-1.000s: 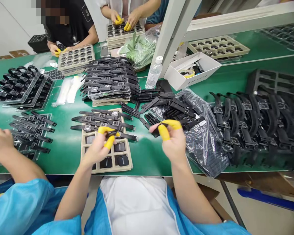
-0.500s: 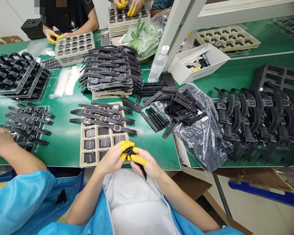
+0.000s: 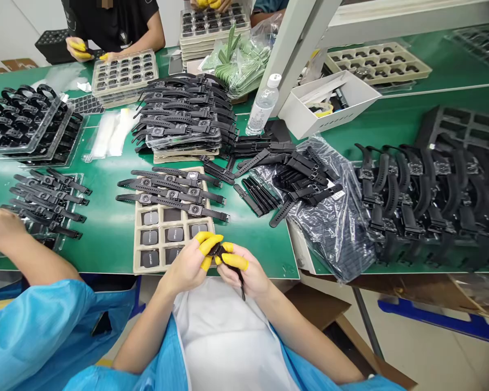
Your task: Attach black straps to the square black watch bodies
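Note:
Yellow finger cots cover fingertips of both hands. My left hand (image 3: pixel 190 264) pinches a small black watch body (image 3: pixel 214 250), mostly covered by the fingers. Against it, my right hand (image 3: pixel 248 271) grips a black watch strap (image 3: pixel 242 282), whose free end hangs below the palm. Whether strap and body are joined, I cannot tell. Just beyond my hands lies a beige compartment tray (image 3: pixel 137 255). Its near cells hold square dark watch bodies (image 3: pixel 174 234); several watches with straps (image 3: pixel 171 194) lie across its far part.
Loose straps (image 3: pixel 297 174) lie on a plastic bag at right, near a water bottle (image 3: pixel 263 106) and a white box (image 3: pixel 330 103). Strapped watches (image 3: pixel 187 108) are stacked behind the tray; more (image 3: pixel 427 190) stand far right. A co-worker's arm (image 3: pixel 28 244) is at left; another person sits opposite.
My hands stay together, with the fingers shifted slightly and the strap's hanging end turned a little. The co-worker opposite has moved one hand left and up, holding a dark item.

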### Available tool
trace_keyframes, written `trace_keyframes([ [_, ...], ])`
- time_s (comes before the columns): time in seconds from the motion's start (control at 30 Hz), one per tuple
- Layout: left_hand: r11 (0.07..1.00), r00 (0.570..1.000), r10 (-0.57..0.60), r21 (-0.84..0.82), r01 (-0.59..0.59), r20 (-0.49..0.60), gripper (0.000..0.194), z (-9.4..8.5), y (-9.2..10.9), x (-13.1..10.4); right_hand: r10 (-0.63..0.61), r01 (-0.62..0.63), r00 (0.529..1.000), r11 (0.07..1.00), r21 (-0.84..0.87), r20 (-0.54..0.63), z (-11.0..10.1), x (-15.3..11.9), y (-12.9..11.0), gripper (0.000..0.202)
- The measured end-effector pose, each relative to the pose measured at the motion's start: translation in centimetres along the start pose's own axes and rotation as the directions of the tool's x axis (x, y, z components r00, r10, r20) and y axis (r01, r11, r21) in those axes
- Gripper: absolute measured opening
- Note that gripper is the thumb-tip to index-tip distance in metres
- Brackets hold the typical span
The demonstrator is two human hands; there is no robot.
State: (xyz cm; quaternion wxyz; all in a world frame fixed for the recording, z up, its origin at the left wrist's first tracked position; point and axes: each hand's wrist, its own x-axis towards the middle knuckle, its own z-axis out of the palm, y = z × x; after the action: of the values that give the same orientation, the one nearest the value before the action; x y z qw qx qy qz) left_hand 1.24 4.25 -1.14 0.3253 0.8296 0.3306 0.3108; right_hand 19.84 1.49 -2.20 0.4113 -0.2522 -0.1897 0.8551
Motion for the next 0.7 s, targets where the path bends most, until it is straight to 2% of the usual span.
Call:
trace_keyframes([
  [0.1,1.0,0.998,0.003,0.01,-0.004,0.055,0.046,-0.7,0.5,0.2,0.027,-0.028,0.999,0.999,-0.041,-0.032,0.2,-0.1,-0.2,0.033],
  [0.23,0.976,0.995,0.008,0.217,-0.029,0.096,0.042,-1.5,0.9,0.4,0.087,-0.094,0.994,0.99,-0.107,-0.071,0.3,0.0,-0.5,0.031],
  [0.3,0.965,0.99,0.009,0.26,-0.045,0.14,0.041,-1.9,1.0,0.4,0.098,-0.107,0.992,0.986,-0.125,-0.074,0.5,0.0,-0.6,0.03],
  [0.43,0.969,0.981,0.016,0.237,-0.063,0.192,0.041,-2.3,1.2,0.2,0.117,-0.123,0.991,0.986,-0.109,-0.06,0.7,0.0,-0.7,0.032],
  [0.57,0.944,0.98,-0.028,0.327,-0.04,0.199,0.039,-2.0,1.2,-0.1,0.121,-0.129,0.989,0.986,-0.105,-0.081,0.6,0.0,-0.5,0.034],
  [0.63,0.957,0.98,-0.041,0.291,-0.019,0.196,0.039,-1.8,1.1,-0.2,0.112,-0.122,0.991,0.984,-0.131,-0.076,0.4,0.0,-0.2,0.033],
  [0.7,0.983,0.983,-0.036,0.182,0.002,0.182,0.04,-1.8,0.9,-0.5,0.087,-0.096,0.995,0.979,-0.177,-0.057,0.2,-0.1,0.1,0.032],
])
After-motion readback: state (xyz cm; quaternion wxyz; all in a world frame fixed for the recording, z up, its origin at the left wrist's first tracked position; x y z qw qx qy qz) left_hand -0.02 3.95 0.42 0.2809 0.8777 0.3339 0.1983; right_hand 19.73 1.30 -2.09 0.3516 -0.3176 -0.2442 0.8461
